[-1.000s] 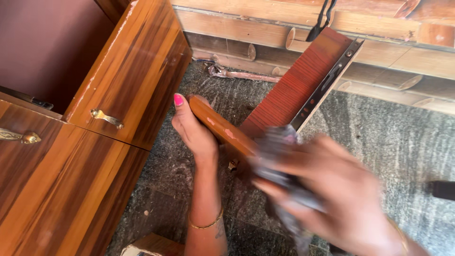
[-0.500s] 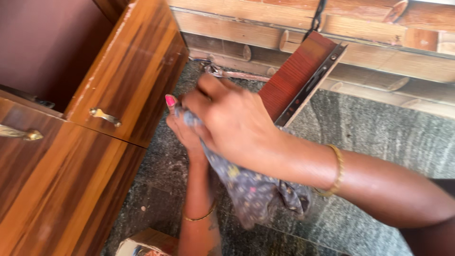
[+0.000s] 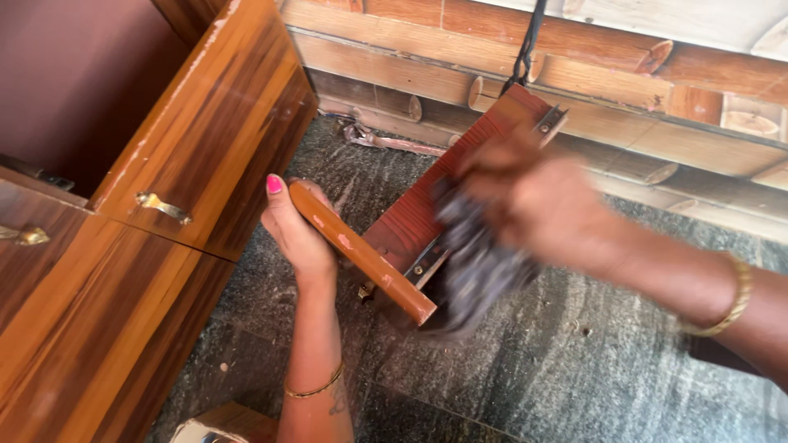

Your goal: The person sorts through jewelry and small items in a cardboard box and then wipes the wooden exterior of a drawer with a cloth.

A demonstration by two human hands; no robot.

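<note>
Fingers (image 3: 283, 215) of the left hand (image 3: 297, 234) wrap around the front panel of a removed wooden drawer (image 3: 386, 246), thumb up, so the drawer stands steady on its edge above the stone floor (image 3: 574, 361). The right hand (image 3: 538, 205), blurred, closes its fingers on a grey cloth (image 3: 472, 267) pressed against the drawer's side with the metal rail (image 3: 427, 262). A wooden cabinet (image 3: 164, 205) stands at the left.

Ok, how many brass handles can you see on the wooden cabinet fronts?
2. One brass handle sits on the open glossy wooden drawer front at upper left; the other brass handle is at the far left edge, partly cut off. More may lie outside the view.
</note>
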